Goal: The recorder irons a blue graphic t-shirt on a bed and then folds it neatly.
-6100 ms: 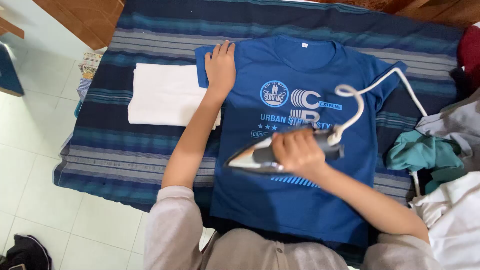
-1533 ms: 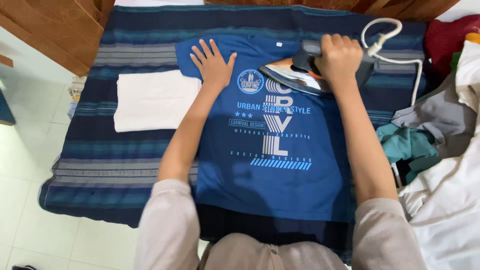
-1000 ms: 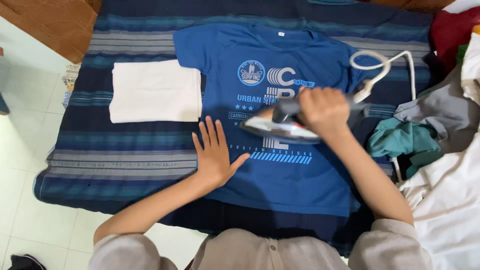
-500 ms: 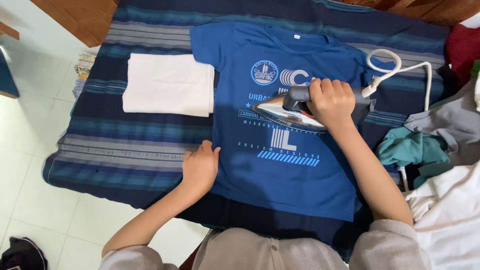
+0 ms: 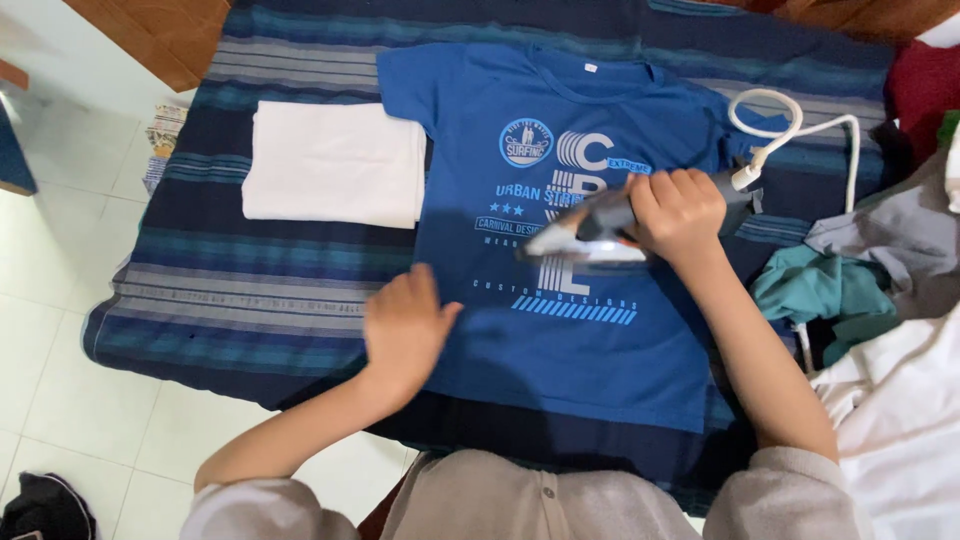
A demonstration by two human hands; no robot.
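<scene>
Head view
Right hand (image 5: 678, 212): fingers wrapped round the iron (image 5: 600, 228), mid-chest on the blue T-shirt (image 5: 560, 330).
Left hand (image 5: 402, 325): fingers loosely together at the shirt's left edge.
Edges: folded white cloth (image 5: 335, 177) just beside the sleeve; clothes pile (image 5: 860, 290) crowds the right.

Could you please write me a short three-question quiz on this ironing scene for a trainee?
1. Which hand grips the iron?
2. True or false: the folded white cloth lies on top of the blue T-shirt.
3. The left hand is at the shirt's: A) collar B) lower left edge C) right sleeve.

Key
1. The right hand.
2. False; it lies beside the shirt, on the striped blanket.
3. B.
</scene>
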